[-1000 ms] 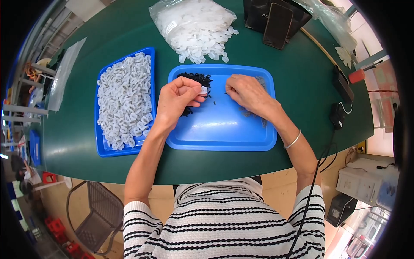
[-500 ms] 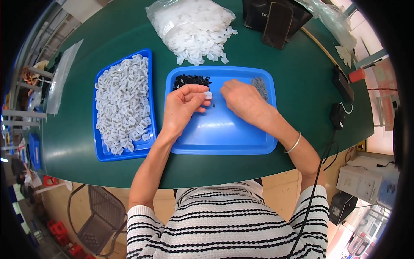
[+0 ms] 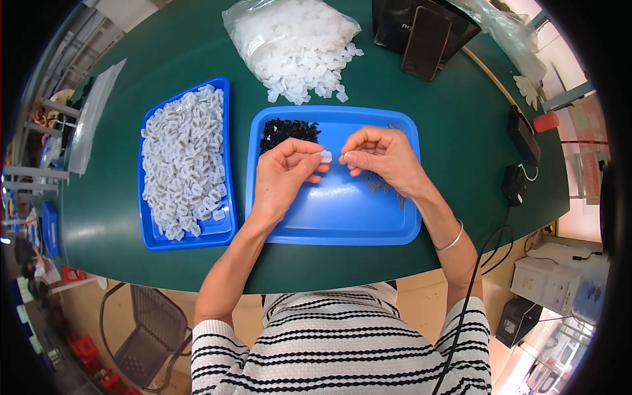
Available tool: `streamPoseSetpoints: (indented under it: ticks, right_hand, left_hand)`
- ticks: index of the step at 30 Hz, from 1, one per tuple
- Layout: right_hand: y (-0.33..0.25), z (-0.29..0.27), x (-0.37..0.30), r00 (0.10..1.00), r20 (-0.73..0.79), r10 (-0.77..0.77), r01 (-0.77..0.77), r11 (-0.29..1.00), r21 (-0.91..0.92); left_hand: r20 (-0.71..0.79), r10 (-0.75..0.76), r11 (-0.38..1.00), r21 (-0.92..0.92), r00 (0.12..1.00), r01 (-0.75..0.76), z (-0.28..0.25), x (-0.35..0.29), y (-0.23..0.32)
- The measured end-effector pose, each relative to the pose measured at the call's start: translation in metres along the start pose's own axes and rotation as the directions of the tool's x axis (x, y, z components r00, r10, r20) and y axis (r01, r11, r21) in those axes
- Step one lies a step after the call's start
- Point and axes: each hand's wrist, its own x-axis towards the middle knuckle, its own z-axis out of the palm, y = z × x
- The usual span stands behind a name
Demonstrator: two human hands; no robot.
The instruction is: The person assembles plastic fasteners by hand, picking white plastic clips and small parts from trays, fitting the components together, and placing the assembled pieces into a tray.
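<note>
Nearest, a striped sweater (image 3: 336, 342) fills the lower edge, and a bracelet (image 3: 451, 238) circles the right wrist. Over the wide blue tray (image 3: 342, 220), the left hand (image 3: 288, 176) has its grip pinched on a small white piece (image 3: 326, 157) at thumb and fingertips. The right hand (image 3: 390, 161) is just beside that piece, thumb and forefinger drawn close together; I cannot tell whether its grip has anything in it. Grey bits (image 3: 380, 184) lie in the tray partly behind the right hand. Left of this tray, a narrower blue tray (image 3: 191, 243) carries a heap of whitish parts (image 3: 184, 155). Black bits (image 3: 289, 130) lie in the wide tray's far left corner. Farther off on the green surface (image 3: 118, 197), a clear bag (image 3: 253, 26) spills white pieces (image 3: 306, 76), and a phone (image 3: 426, 46) leans against a black bag (image 3: 392, 26).
</note>
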Motion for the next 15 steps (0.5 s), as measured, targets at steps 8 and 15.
streamPoseSetpoints:
  ticks: [8,15]
  right_hand:
    - [0.006,0.015,-0.003,0.992,-0.098,-0.082,0.087,0.995,0.041]
    - [0.011,0.033,-0.006,0.959,-0.220,-0.176,0.169,0.984,-0.052]
  left_hand:
    - [-0.069,0.056,0.998,-0.021,0.996,-0.058,0.005,0.002,-0.006]
    - [-0.109,0.065,0.990,-0.118,0.992,-0.078,0.015,-0.002,-0.007]
